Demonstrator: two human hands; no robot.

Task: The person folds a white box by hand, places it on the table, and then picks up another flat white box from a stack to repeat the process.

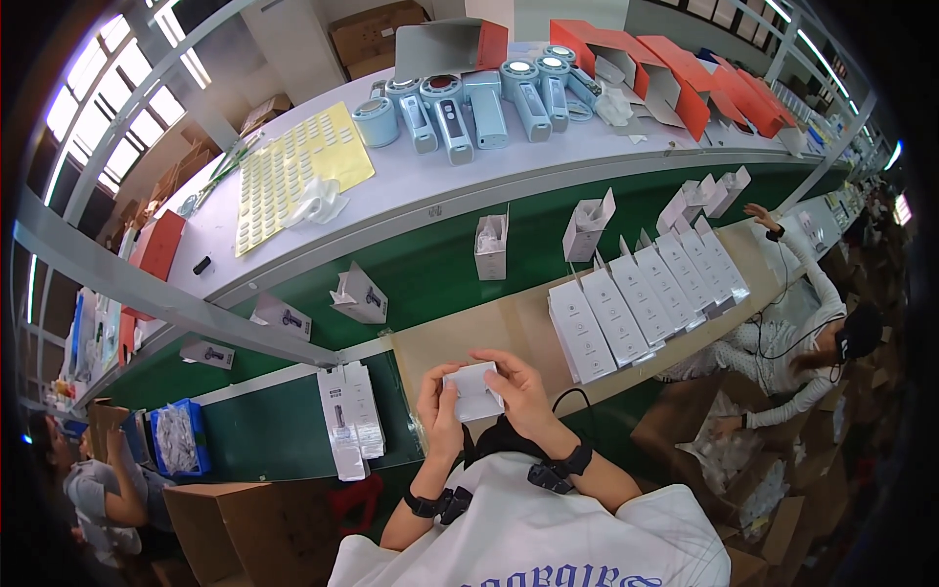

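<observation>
A white carton point(475, 393) is held upright in front of my chest, its small end facing up. My left hand point(440, 409) is closed around its left side, with the thumb on the near face. On the other side my right hand point(523, 393) grips it, thumb pressed near the top right corner. The lower part of the carton is hard to make out against my shirt. Left of my hands, several flat-lying white cartons point(350, 416) overlap at the edge of the green surface. A row of standing white cartons point(634, 298) with raised flaps is to the right.
Open cartons point(491, 245) stand along the green belt. Above it, a shelf point(411, 196) carries light blue handheld devices point(489, 112), a yellow sticker sheet point(303, 166) and orange boxes point(675, 73). A cardboard box point(245, 533) and blue bin point(201, 440) are at left; a co-worker point(802, 342) sits at right.
</observation>
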